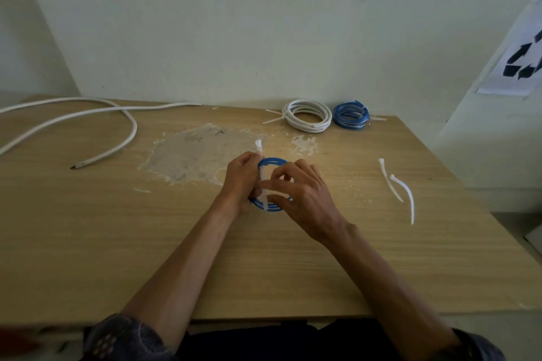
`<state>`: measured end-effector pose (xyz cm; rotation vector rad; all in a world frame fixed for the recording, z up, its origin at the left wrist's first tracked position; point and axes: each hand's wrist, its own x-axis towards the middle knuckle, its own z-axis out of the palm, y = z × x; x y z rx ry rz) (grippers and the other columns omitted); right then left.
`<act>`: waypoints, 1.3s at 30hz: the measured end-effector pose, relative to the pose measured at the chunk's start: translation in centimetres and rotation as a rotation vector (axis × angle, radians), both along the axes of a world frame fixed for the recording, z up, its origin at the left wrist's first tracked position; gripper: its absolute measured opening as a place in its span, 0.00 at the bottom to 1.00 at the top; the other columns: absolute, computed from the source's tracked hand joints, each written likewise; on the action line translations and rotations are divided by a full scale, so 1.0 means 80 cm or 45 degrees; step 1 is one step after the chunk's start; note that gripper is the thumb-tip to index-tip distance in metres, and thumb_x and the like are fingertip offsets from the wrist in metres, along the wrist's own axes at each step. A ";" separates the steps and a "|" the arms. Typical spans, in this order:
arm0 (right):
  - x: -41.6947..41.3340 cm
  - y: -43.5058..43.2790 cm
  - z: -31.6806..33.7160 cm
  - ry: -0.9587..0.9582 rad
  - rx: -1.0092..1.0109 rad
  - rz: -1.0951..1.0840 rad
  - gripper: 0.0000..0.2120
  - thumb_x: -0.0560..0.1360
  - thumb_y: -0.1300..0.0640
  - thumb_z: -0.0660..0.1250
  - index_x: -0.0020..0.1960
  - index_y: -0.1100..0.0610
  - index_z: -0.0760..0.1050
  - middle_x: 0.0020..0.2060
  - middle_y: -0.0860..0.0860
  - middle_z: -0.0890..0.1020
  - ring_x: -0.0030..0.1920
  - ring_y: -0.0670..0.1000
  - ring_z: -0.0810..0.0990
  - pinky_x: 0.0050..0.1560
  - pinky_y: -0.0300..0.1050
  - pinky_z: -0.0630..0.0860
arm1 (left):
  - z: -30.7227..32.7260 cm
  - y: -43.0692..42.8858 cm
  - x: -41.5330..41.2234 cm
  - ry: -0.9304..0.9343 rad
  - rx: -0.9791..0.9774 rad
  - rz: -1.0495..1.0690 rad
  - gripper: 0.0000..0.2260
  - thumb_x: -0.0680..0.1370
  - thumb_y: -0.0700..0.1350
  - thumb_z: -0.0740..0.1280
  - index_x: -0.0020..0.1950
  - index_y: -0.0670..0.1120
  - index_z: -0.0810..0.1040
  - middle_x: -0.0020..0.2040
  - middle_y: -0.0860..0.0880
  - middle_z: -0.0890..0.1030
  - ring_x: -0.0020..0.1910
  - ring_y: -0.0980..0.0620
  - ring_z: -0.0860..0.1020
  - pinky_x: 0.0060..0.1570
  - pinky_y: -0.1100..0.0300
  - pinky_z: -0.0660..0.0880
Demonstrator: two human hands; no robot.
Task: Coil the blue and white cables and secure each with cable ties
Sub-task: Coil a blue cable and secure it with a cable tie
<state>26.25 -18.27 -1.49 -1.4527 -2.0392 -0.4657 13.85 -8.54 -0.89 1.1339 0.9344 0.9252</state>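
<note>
Blue coil (274, 160) wound already, held low over the middle of the tabletop (264, 258) between both grips; touching the wood or just clear of it, impossible to tell. Left grip (240, 182) clenched round the coil's left side, fingers curled over the loops and bunching them. Right grip (299, 193) lying over the coil's right half, forefinger and thumb brought together on the tie (263, 176), pinching it near the lower arc. Tie standing roughly upright across the coil's left part, head end poking out beyond the top arc, tail end down at the bottom arc, between the two grips. Whether passing under the loops or merely across them, hidden by the fingers.

Step in hand, by the look of it: binding this blue coil, tie placed but not yet closed. Next move likely calling for bending the tail round the bundle, feeding it into the head and pulling tight, all without loosening the left clench, otherwise loops apt to spring apart. Fine work for the right fingertips: small slot, springy cable.

Well apart at the far edge: white coil (307, 116) and second blue coil (351, 115), side by side, each already tied. Far left: long white cable (135, 127) lying loose, uncoiled, presumably next in line. To the right, near but untouched: two spare ties (391, 181).
</note>
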 end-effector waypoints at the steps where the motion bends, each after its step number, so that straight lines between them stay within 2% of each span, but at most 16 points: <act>1: 0.000 0.001 0.000 0.010 0.023 0.007 0.14 0.71 0.57 0.77 0.56 0.48 0.83 0.50 0.49 0.80 0.46 0.51 0.74 0.44 0.48 0.71 | 0.000 0.000 0.000 0.000 0.008 0.003 0.14 0.83 0.46 0.62 0.37 0.47 0.73 0.27 0.51 0.69 0.23 0.54 0.65 0.25 0.61 0.63; 4: -0.007 0.000 0.009 0.288 0.003 0.001 0.04 0.78 0.53 0.71 0.51 0.48 0.83 0.45 0.46 0.80 0.44 0.48 0.74 0.45 0.45 0.70 | -0.004 -0.004 0.002 -0.012 0.113 -0.058 0.12 0.83 0.47 0.63 0.41 0.45 0.77 0.27 0.49 0.68 0.21 0.54 0.63 0.23 0.63 0.61; 7: -0.006 0.005 0.030 0.904 -0.107 -0.058 0.06 0.80 0.54 0.69 0.45 0.46 0.82 0.39 0.42 0.82 0.41 0.45 0.78 0.43 0.37 0.72 | -0.006 -0.009 0.004 0.056 0.428 -0.094 0.11 0.84 0.49 0.63 0.52 0.42 0.80 0.26 0.55 0.73 0.20 0.55 0.63 0.22 0.64 0.60; 10: 0.004 0.012 0.048 1.142 -0.287 -0.086 0.10 0.81 0.55 0.68 0.43 0.49 0.84 0.38 0.44 0.85 0.38 0.42 0.79 0.41 0.35 0.73 | -0.004 -0.009 0.008 0.120 0.697 0.003 0.10 0.84 0.46 0.63 0.56 0.41 0.81 0.28 0.58 0.75 0.23 0.63 0.72 0.25 0.72 0.64; 12: 0.008 0.013 0.054 1.226 -0.374 -0.062 0.11 0.81 0.57 0.68 0.42 0.54 0.85 0.36 0.45 0.85 0.37 0.43 0.80 0.42 0.36 0.75 | -0.004 -0.008 0.008 0.158 0.785 0.070 0.09 0.84 0.44 0.64 0.55 0.41 0.82 0.31 0.59 0.76 0.25 0.65 0.74 0.27 0.73 0.65; 15: 0.012 0.017 0.055 1.255 -0.503 -0.061 0.11 0.80 0.57 0.68 0.42 0.56 0.85 0.40 0.58 0.86 0.42 0.57 0.84 0.45 0.48 0.79 | -0.004 -0.009 0.009 0.193 0.887 0.097 0.08 0.84 0.43 0.65 0.54 0.41 0.82 0.37 0.56 0.81 0.28 0.65 0.76 0.30 0.73 0.66; 16: 0.012 0.018 0.055 1.257 -0.523 -0.048 0.11 0.80 0.57 0.68 0.42 0.57 0.85 0.41 0.58 0.86 0.43 0.57 0.84 0.45 0.47 0.79 | -0.005 -0.009 0.010 0.207 0.911 0.095 0.08 0.84 0.44 0.65 0.53 0.42 0.82 0.39 0.53 0.83 0.29 0.63 0.77 0.30 0.72 0.67; 18: 0.012 0.017 0.055 1.291 -0.549 -0.010 0.11 0.81 0.57 0.68 0.43 0.58 0.85 0.39 0.53 0.87 0.42 0.49 0.84 0.44 0.35 0.77 | -0.007 -0.009 0.011 0.213 0.914 0.093 0.08 0.83 0.45 0.65 0.52 0.43 0.82 0.39 0.51 0.84 0.29 0.58 0.78 0.29 0.65 0.69; 20: 0.011 0.016 0.055 1.318 -0.564 0.002 0.11 0.81 0.57 0.67 0.44 0.60 0.85 0.38 0.49 0.87 0.42 0.44 0.84 0.45 0.30 0.75 | -0.007 -0.009 0.011 0.216 0.928 0.087 0.08 0.83 0.46 0.66 0.52 0.44 0.82 0.40 0.51 0.84 0.30 0.56 0.79 0.30 0.62 0.72; 25: 0.017 0.019 0.061 1.430 -0.547 -0.019 0.12 0.82 0.56 0.65 0.47 0.61 0.85 0.42 0.49 0.87 0.46 0.39 0.84 0.46 0.25 0.74 | -0.005 -0.017 0.012 0.218 0.999 0.002 0.08 0.83 0.46 0.66 0.54 0.43 0.82 0.37 0.52 0.83 0.26 0.60 0.77 0.29 0.69 0.68; 28: 0.018 0.018 0.062 1.440 -0.517 -0.082 0.11 0.81 0.54 0.67 0.48 0.60 0.85 0.35 0.42 0.85 0.38 0.36 0.81 0.41 0.27 0.73 | -0.006 -0.016 0.010 0.228 1.038 -0.015 0.09 0.83 0.47 0.66 0.54 0.44 0.82 0.39 0.51 0.84 0.31 0.55 0.82 0.30 0.61 0.75; 31: 0.018 0.017 0.057 1.517 -0.438 -0.145 0.09 0.78 0.50 0.71 0.53 0.55 0.84 0.41 0.45 0.85 0.43 0.39 0.82 0.44 0.32 0.76 | -0.005 -0.015 0.009 0.235 1.068 -0.041 0.08 0.83 0.47 0.66 0.54 0.44 0.82 0.39 0.50 0.85 0.32 0.55 0.82 0.32 0.62 0.75; 33: 0.018 0.016 0.056 1.637 -0.507 -0.087 0.10 0.78 0.52 0.71 0.55 0.57 0.84 0.44 0.46 0.85 0.43 0.36 0.81 0.42 0.29 0.75 | -0.004 -0.016 0.009 0.234 1.053 -0.055 0.08 0.83 0.47 0.66 0.54 0.44 0.82 0.38 0.50 0.84 0.29 0.55 0.80 0.29 0.63 0.73; 35: 0.019 0.017 0.059 1.798 -0.593 -0.054 0.10 0.78 0.53 0.72 0.53 0.59 0.83 0.44 0.47 0.84 0.44 0.38 0.80 0.43 0.32 0.74 | -0.005 -0.015 0.008 0.231 1.030 -0.061 0.08 0.83 0.48 0.66 0.53 0.45 0.82 0.37 0.49 0.84 0.27 0.53 0.78 0.26 0.58 0.71; 37: 0.020 0.019 0.063 1.897 -0.570 -0.067 0.09 0.77 0.53 0.73 0.51 0.59 0.83 0.45 0.48 0.84 0.47 0.43 0.79 0.46 0.37 0.72 | -0.007 -0.014 0.010 0.237 1.030 -0.088 0.08 0.83 0.48 0.66 0.54 0.46 0.82 0.39 0.48 0.84 0.30 0.46 0.79 0.29 0.49 0.73; 39: 0.020 0.021 0.067 1.884 -0.457 -0.086 0.08 0.77 0.58 0.72 0.52 0.62 0.82 0.44 0.49 0.84 0.42 0.39 0.81 0.42 0.31 0.74 | -0.009 -0.012 0.011 0.241 1.013 -0.135 0.07 0.83 0.47 0.65 0.54 0.46 0.82 0.41 0.48 0.84 0.31 0.43 0.78 0.31 0.48 0.72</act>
